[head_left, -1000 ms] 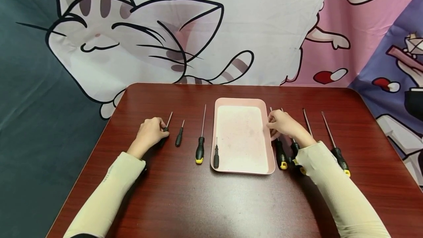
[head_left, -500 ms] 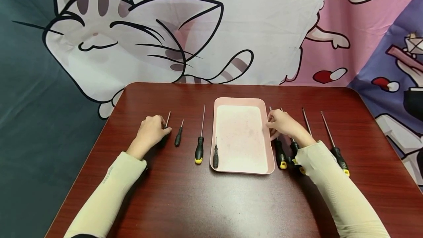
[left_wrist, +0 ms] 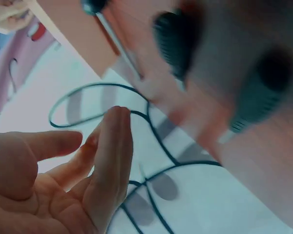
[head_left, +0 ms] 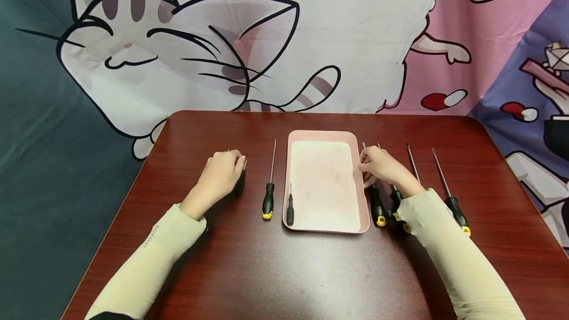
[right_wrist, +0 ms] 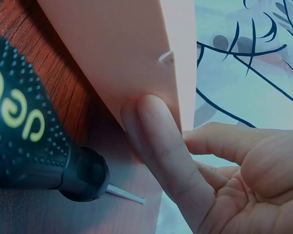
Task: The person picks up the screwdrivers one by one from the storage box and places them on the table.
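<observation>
My left hand (head_left: 221,174) hovers at the small dark-handled screwdriver (head_left: 240,184), partly covering it. In the left wrist view that hand's thumb and fingers (left_wrist: 115,161) stand apart with nothing between them. Another small screwdriver (left_wrist: 263,92) lies beside it, mostly hidden by the hand in the head view. With thumb and fingers, my right hand (head_left: 383,167) pinches the right wall of the pink tray (head_left: 322,135). A small screwdriver (head_left: 290,214) lies inside the tray, at its lower left.
A larger black-and-yellow screwdriver (head_left: 268,202) lies left of the tray. Right of it are several more, among them one close to the tray (head_left: 378,209) and one farthest right (head_left: 458,215). Patterned cloth (head_left: 355,23) hangs behind the table (head_left: 284,275).
My left hand has moved right, from the leftmost small screwdriver to the one beside it, holding nothing. The right hand stays on the tray's edge.
</observation>
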`<state>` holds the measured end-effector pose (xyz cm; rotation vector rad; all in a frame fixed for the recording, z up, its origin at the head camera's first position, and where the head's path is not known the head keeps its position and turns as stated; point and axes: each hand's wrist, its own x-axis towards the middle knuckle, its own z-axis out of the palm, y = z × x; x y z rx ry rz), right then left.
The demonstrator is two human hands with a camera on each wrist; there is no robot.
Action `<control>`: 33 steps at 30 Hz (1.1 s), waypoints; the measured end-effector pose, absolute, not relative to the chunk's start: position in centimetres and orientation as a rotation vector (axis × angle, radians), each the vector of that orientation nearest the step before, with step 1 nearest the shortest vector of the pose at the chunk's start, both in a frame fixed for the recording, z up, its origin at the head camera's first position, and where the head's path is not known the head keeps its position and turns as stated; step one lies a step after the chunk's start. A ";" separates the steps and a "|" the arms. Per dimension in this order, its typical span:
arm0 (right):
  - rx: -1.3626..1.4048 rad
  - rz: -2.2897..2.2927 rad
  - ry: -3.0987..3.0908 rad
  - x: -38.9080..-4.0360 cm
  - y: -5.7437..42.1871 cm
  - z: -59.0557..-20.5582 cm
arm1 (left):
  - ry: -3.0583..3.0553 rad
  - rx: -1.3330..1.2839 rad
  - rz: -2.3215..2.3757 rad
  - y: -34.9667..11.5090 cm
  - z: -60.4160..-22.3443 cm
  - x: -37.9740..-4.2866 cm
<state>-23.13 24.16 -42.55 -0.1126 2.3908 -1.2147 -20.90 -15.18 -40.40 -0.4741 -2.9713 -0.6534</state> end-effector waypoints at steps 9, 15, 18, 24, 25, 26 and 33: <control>-0.117 -1.231 2.382 -23.1 24.2 -42.4 | -2.861 -0.671 -0.685 -11.1 -39.0 -19.9; -0.126 -1.240 2.382 -23.0 24.1 -42.3 | -2.910 -0.798 -0.676 -8.6 -38.4 -19.4; -0.130 -1.234 2.383 -23.0 24.1 -42.3 | -2.905 -0.878 -0.630 -7.5 -38.3 -19.1; -0.150 -1.256 2.375 -22.9 24.2 -42.3 | -2.964 -0.996 -0.539 -5.5 -38.0 -18.7; -0.151 -1.263 2.373 -23.0 24.3 -42.4 | -2.984 -1.005 -0.523 -5.1 -38.0 -18.6; -0.159 -1.267 2.372 -23.0 24.3 -42.4 | -3.003 -1.013 -0.503 -4.9 -38.0 -18.6; -0.155 -1.273 2.370 -22.9 24.4 -42.4 | -3.055 -1.100 -0.358 -3.4 -38.8 -18.0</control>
